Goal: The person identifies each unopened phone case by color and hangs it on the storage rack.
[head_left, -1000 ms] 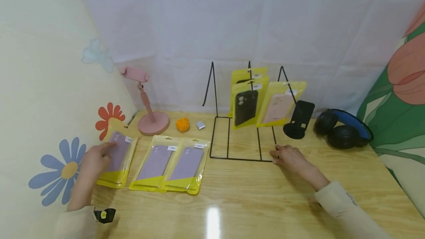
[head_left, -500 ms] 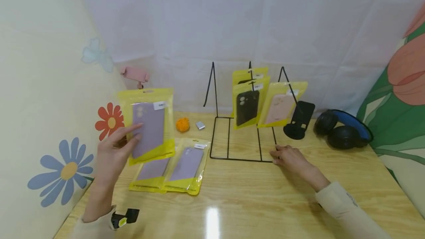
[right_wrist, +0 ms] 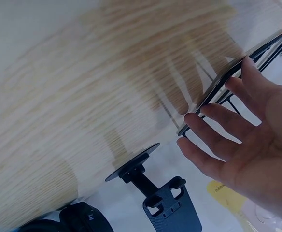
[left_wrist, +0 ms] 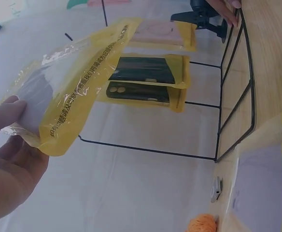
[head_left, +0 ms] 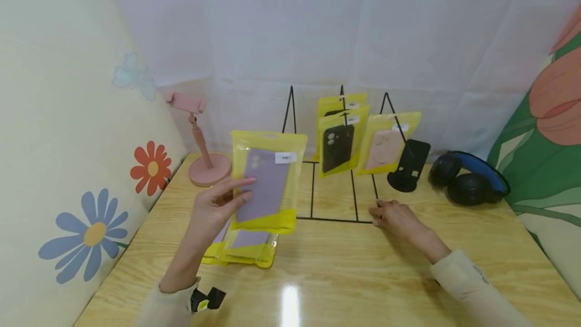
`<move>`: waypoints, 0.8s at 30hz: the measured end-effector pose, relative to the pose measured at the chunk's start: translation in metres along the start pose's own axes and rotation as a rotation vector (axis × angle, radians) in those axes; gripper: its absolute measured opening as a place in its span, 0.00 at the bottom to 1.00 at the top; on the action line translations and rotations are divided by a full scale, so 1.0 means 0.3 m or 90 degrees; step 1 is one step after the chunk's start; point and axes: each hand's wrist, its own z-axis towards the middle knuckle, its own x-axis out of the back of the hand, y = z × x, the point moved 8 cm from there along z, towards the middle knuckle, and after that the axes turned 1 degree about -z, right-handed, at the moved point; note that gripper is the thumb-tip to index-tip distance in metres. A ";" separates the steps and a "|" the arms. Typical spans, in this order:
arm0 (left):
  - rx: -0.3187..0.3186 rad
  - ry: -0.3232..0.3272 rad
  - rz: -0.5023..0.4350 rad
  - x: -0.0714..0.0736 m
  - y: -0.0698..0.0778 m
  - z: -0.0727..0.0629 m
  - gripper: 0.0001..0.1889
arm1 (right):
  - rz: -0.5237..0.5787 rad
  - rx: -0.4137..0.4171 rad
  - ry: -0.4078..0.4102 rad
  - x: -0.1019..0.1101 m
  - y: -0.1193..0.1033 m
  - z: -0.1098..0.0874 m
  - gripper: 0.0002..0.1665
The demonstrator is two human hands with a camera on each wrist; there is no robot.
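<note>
My left hand [head_left: 218,216] pinches the side of a clear-and-yellow packaged purple phone case [head_left: 268,178], thumb on its front. The package is held upright above the table, overlapping the left part of the black wire display rack [head_left: 312,191]. In the left wrist view the thumb presses the bag's plastic. My right hand [head_left: 399,218] holds the rack's front right corner, fingertips at the bar in the right wrist view. On the rack hang two packaged black phone cases [head_left: 338,148] and a packaged pink phone case [head_left: 383,145]. Other packaged purple cases [head_left: 247,246] lie partly hidden behind the held one.
A pink phone stand [head_left: 210,168] stands at the back left. Right of the rack are a black phone stand [head_left: 408,165] and black-and-blue headphones [head_left: 469,185]. An orange yarn ball [left_wrist: 202,224] and a small silver object [left_wrist: 216,189] lie left of the rack.
My left hand has picked the leftmost packaged purple case off the table, raised it upright and carried it right toward the rack. The right hand has stayed at the rack's corner.
</note>
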 end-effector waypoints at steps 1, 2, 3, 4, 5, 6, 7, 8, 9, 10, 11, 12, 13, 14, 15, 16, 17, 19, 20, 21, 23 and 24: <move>0.006 -0.002 -0.003 -0.008 -0.008 0.002 0.16 | -0.001 0.002 0.001 -0.001 -0.001 0.000 0.22; 0.014 -0.004 -0.001 -0.015 -0.018 0.003 0.16 | 0.002 0.001 0.000 -0.002 0.000 0.000 0.22; 0.023 -0.004 -0.001 -0.020 -0.028 0.005 0.16 | 0.001 0.001 0.000 -0.002 -0.001 -0.001 0.22; 0.032 -0.006 -0.001 -0.024 -0.037 0.005 0.15 | 0.001 0.002 0.002 -0.001 -0.001 0.000 0.22; 0.043 -0.009 0.001 -0.028 -0.046 0.005 0.15 | 0.001 0.003 0.003 -0.001 -0.002 -0.001 0.22; 0.053 -0.013 0.000 -0.031 -0.055 0.006 0.15 | 0.002 0.004 0.004 0.000 -0.002 -0.001 0.22; 0.063 -0.016 -0.001 -0.034 -0.062 0.006 0.15 | 0.003 0.004 0.007 0.001 -0.002 -0.001 0.22; 0.073 -0.020 0.002 -0.035 -0.070 0.005 0.15 | 0.005 0.004 0.008 0.002 -0.002 -0.002 0.22; 0.084 -0.024 0.005 -0.036 -0.077 0.005 0.14 | 0.006 0.005 0.010 0.003 -0.003 -0.002 0.22; 0.095 -0.028 0.009 -0.038 -0.084 0.005 0.14 | 0.004 0.009 0.013 0.004 -0.006 -0.002 0.21; 0.105 -0.033 0.014 -0.040 -0.090 0.004 0.14 | 0.004 0.011 0.014 0.005 -0.007 -0.003 0.21; 0.113 -0.037 0.018 -0.042 -0.095 0.004 0.14 | 0.004 0.012 0.014 0.005 -0.008 -0.003 0.21; 0.122 -0.040 0.025 -0.043 -0.100 0.003 0.14 | 0.005 0.012 0.014 0.006 -0.009 -0.004 0.22; 0.129 -0.042 0.029 -0.044 -0.103 0.003 0.14 | 0.006 0.012 0.013 0.006 -0.010 -0.004 0.21; 0.135 -0.043 0.031 -0.045 -0.107 0.002 0.14 | 0.007 0.011 0.011 0.005 -0.010 -0.004 0.21; 0.138 -0.043 0.032 -0.045 -0.110 0.001 0.14 | 0.006 0.010 0.010 0.005 -0.010 -0.004 0.21; 0.139 -0.043 0.032 -0.046 -0.112 0.001 0.14 | 0.009 0.007 0.008 0.004 -0.008 -0.004 0.22; 0.142 -0.040 0.034 -0.046 -0.117 0.001 0.14 | 0.012 0.004 0.006 0.004 -0.008 -0.004 0.22; 0.144 -0.039 0.031 -0.046 -0.120 0.001 0.14 | 0.011 0.004 0.007 0.004 -0.008 -0.004 0.22; 0.147 -0.039 0.031 -0.046 -0.123 0.002 0.14 | 0.009 0.004 0.008 0.004 -0.007 -0.004 0.22; 0.153 -0.038 0.026 -0.046 -0.130 0.005 0.15 | 0.007 0.008 0.012 0.004 -0.006 -0.005 0.22; 0.158 -0.037 0.025 -0.046 -0.135 0.006 0.15 | 0.004 0.009 0.014 0.004 -0.005 -0.005 0.22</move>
